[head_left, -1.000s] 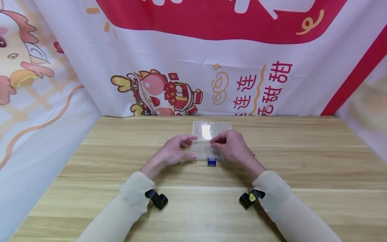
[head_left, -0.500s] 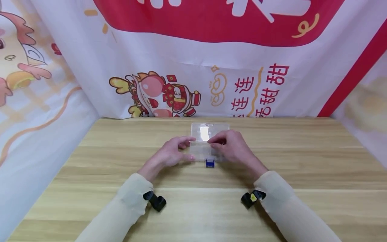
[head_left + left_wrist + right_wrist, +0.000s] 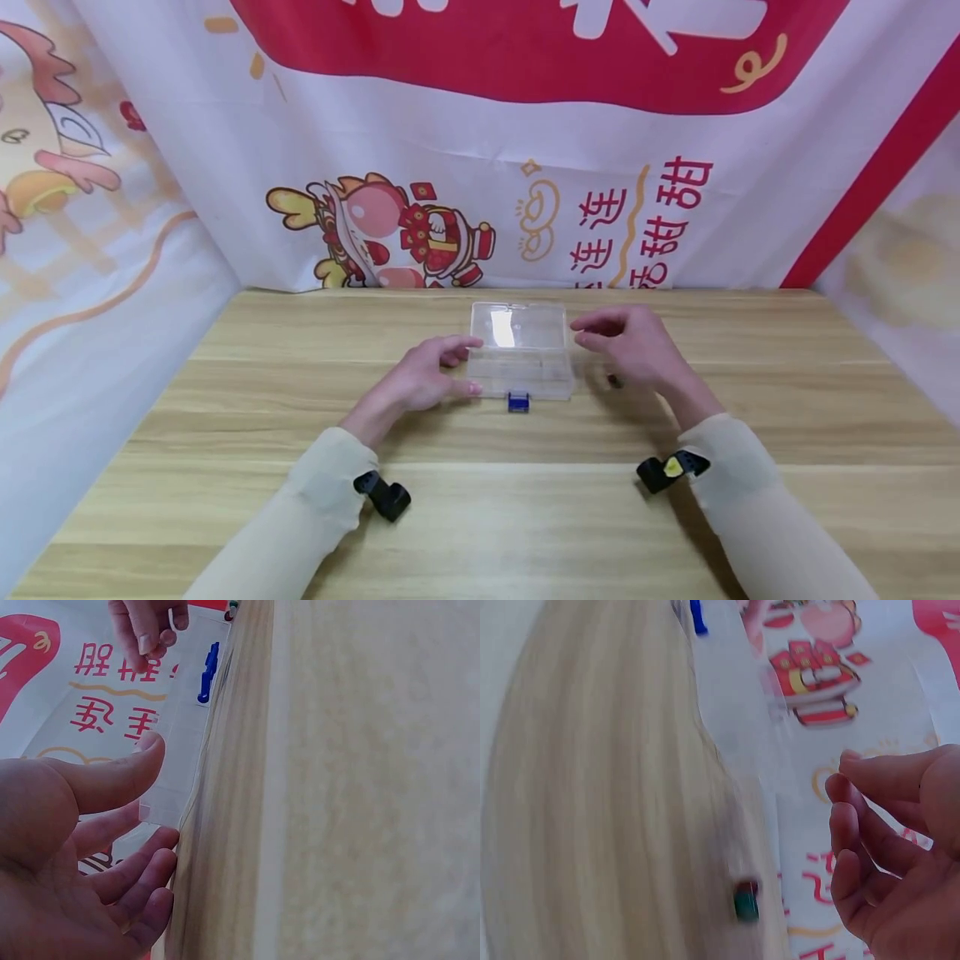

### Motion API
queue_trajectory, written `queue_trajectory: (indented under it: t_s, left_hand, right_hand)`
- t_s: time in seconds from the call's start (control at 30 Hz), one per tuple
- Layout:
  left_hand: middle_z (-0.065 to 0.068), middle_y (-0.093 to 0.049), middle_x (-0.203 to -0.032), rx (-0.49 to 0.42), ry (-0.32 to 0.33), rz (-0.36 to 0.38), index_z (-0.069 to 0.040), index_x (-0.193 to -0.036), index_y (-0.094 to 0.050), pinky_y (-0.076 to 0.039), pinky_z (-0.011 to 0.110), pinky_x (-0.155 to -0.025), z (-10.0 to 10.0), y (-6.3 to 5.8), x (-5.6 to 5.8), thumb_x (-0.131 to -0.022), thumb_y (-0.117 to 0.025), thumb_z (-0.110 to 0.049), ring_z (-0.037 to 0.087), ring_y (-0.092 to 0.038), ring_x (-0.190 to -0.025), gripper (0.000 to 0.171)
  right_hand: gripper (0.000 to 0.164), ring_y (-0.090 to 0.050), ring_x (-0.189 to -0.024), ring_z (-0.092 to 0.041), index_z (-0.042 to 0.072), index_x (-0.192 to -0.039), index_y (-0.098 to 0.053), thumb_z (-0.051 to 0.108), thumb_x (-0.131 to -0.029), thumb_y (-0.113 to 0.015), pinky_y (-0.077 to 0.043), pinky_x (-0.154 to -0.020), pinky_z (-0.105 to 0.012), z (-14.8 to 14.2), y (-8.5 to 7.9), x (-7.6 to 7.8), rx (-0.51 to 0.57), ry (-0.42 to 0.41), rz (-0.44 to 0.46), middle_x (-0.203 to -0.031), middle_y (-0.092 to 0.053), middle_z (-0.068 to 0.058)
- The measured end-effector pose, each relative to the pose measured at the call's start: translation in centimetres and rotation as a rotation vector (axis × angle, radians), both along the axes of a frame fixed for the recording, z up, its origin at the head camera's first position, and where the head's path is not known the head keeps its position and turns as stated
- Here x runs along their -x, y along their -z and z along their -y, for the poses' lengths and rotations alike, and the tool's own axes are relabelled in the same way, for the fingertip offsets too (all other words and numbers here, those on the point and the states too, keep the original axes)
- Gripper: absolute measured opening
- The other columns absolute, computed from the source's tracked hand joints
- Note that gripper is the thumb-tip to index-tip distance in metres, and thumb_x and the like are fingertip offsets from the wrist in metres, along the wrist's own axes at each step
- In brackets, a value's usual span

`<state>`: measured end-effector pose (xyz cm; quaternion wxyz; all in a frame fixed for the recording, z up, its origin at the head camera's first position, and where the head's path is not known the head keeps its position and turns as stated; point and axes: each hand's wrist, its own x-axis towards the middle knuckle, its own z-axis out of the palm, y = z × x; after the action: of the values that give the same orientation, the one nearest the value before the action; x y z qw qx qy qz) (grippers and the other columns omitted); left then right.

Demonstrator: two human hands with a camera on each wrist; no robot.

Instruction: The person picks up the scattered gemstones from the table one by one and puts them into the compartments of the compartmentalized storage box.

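Observation:
A clear plastic box (image 3: 525,379) lies on the table with its lid (image 3: 543,325) swung back and a blue latch (image 3: 518,402) on its near side. My left hand (image 3: 423,375) holds the box's left end between thumb and fingers. My right hand (image 3: 637,346) hovers to the right of the box, apart from it. In the right wrist view the right thumb and index fingertips are close together, and nothing shows between them. Beneath that hand lies a small dark-red and green piece (image 3: 746,900), too blurred to name.
The wooden table (image 3: 510,517) reaches back to a printed cloth (image 3: 450,125), which stands just behind the box. More printed cloth (image 3: 112,350) hangs along the left side.
My right hand has left the inside of the box and moved right, uncovering the box's right end and the small dark piece. The left hand keeps its place at the box.

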<state>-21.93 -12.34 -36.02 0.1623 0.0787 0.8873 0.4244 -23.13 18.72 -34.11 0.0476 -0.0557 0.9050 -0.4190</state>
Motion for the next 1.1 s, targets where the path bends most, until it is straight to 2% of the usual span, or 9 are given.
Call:
queue_trajectory:
  t_s: [0.13,0.47,0.6,0.83,1.1]
  left_hand:
    - [0.007,-0.058,-0.150,-0.001,0.000,0.002,-0.027,-0.152,-0.057,-0.039,0.056,-0.123,-0.1,0.0,0.1,-0.093,-0.083,-0.021,0.031,-0.052,-0.139,0.065]
    - [0.006,-0.057,-0.150,0.006,0.005,-0.001,-0.028,-0.153,-0.057,-0.040,0.056,-0.123,0.0,0.3,0.3,-0.093,-0.083,-0.022,0.031,-0.052,-0.138,0.065]
    - [0.006,-0.058,-0.150,0.006,0.002,-0.003,-0.028,-0.153,-0.057,-0.039,0.056,-0.123,0.1,0.2,0.3,-0.093,-0.083,-0.022,0.031,-0.052,-0.138,0.066]
    - [0.006,-0.057,-0.150,0.007,-0.006,0.005,-0.028,-0.153,-0.057,-0.039,0.056,-0.123,0.1,0.1,0.4,-0.093,-0.083,-0.022,0.031,-0.051,-0.137,0.065]
    - [0.005,-0.058,-0.149,-0.005,-0.005,0.011,-0.029,-0.152,-0.057,-0.040,0.055,-0.122,0.0,0.1,0.2,-0.092,-0.084,-0.021,0.030,-0.052,-0.137,0.066]
  right_hand:
    - [0.031,-0.066,-0.108,-0.023,0.013,-0.130,-0.075,0.027,-0.102,-0.073,-0.055,-0.084,-0.028,-2.1,0.3,0.1,-0.002,-0.008,-0.016,-0.125,-0.075,-0.010]
    - [0.028,-0.062,-0.107,-0.025,0.014,-0.129,-0.076,0.021,-0.101,-0.073,-0.050,-0.085,-0.030,-5.1,1.7,0.5,0.008,-0.042,0.080,-0.124,-0.074,-0.011]
    - [0.027,-0.062,-0.107,-0.023,0.015,-0.128,-0.076,0.018,-0.101,-0.072,-0.049,-0.084,-0.028,-5.6,2.3,1.0,-0.001,-0.090,0.114,-0.123,-0.076,-0.010]
    - [0.031,-0.066,-0.106,-0.020,0.007,-0.128,-0.076,0.002,-0.098,-0.070,-0.056,-0.086,-0.021,-6.0,2.8,1.4,0.028,-0.159,0.170,-0.124,-0.076,-0.014]
    - [0.032,-0.070,-0.108,-0.019,0.006,-0.129,-0.075,0.003,-0.098,-0.072,-0.054,-0.088,-0.019,-5.9,3.2,1.5,0.009,-0.194,0.208,-0.127,-0.076,-0.014]
